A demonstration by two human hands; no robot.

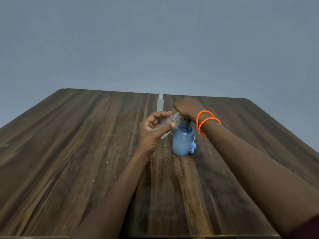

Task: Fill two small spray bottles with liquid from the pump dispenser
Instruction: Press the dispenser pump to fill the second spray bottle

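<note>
A blue pump dispenser [182,140] stands near the middle of the wooden table [69,152]. My right hand [188,107] lies on top of its pump head, fingers curled over it. My left hand [151,130] holds a small clear spray bottle [170,122] tilted, its open neck up against the pump's spout. A blue spray cap with a thin tube [193,147] rests against the dispenser's right side. A second clear spray bottle [160,101] stands upright, capped, farther back on the table.
A plain grey wall [155,40] rises behind the table's far edge. Orange bead bracelets [206,122] circle my right wrist. Small white specks dot the tabletop around the dispenser.
</note>
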